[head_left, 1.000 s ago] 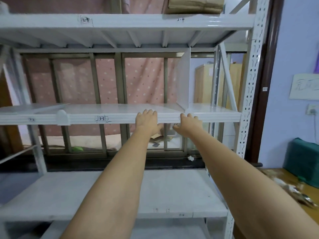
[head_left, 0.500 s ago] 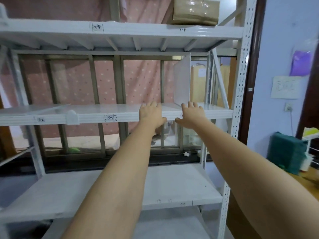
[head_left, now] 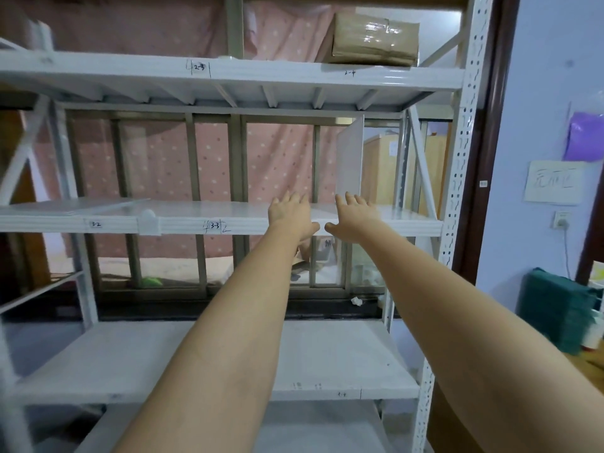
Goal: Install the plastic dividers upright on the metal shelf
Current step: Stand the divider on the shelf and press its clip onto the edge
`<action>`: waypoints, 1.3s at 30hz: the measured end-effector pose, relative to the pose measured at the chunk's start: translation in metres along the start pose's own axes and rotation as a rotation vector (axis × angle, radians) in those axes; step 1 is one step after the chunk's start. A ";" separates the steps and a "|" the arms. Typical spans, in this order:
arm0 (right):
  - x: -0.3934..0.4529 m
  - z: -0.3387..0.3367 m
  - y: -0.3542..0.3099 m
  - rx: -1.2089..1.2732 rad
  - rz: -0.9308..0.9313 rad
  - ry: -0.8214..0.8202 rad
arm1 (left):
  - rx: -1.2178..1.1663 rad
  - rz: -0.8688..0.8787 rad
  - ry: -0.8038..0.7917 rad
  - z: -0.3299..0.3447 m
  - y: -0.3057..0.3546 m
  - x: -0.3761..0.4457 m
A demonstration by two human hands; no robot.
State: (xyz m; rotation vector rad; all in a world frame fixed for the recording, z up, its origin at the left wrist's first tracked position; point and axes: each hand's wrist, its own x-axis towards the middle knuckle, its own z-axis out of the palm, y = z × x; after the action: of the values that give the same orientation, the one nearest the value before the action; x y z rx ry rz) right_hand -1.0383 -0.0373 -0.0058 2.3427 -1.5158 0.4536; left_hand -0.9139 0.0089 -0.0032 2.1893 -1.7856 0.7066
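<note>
One plastic divider (head_left: pixel 350 161) is seated upright right of centre on the metal shelf (head_left: pixel 196 220). Left hand (head_left: pixel 291 214) and right hand (head_left: pixel 354 214) are laid flat, holding nothing. Another divider (head_left: pixel 108 204) at centre-left lies flat, apparently uninstalled.

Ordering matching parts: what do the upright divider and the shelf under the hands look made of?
Upright divider: thin, milky translucent sheet, probably plastic; light shows through. Shelf: glossy white-painted metal, judging by its folded front lip and the perforated post.
</note>
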 end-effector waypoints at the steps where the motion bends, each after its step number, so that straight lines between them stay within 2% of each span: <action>1: -0.001 0.001 -0.001 0.011 -0.011 -0.010 | 0.007 -0.002 -0.010 0.001 0.001 -0.002; 5: -0.003 0.001 -0.014 0.076 -0.053 -0.044 | 0.082 -0.038 -0.050 0.008 -0.008 -0.013; 10: -0.006 0.004 -0.059 0.172 -0.153 -0.053 | 0.100 -0.182 -0.077 0.006 -0.050 -0.036; 22: -0.039 -0.005 -0.241 0.340 -0.572 -0.121 | 0.228 -0.568 -0.155 -0.024 -0.206 -0.165; 26: -0.052 -0.007 -0.301 0.379 -0.653 -0.133 | 0.288 -0.672 -0.187 -0.037 -0.253 -0.206; 34: -0.056 -0.030 -0.416 0.391 -0.769 -0.061 | 0.420 -0.736 -0.220 -0.059 -0.344 -0.244; 39: -0.049 -0.030 -0.482 0.360 -0.753 -0.044 | 0.448 -0.739 -0.275 -0.051 -0.415 -0.252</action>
State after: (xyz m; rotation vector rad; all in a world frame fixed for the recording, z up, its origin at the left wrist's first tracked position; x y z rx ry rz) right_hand -0.6183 0.2035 -0.0422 2.9670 -0.4889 0.4961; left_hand -0.5606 0.3445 -0.0343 3.0766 -0.7938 0.6785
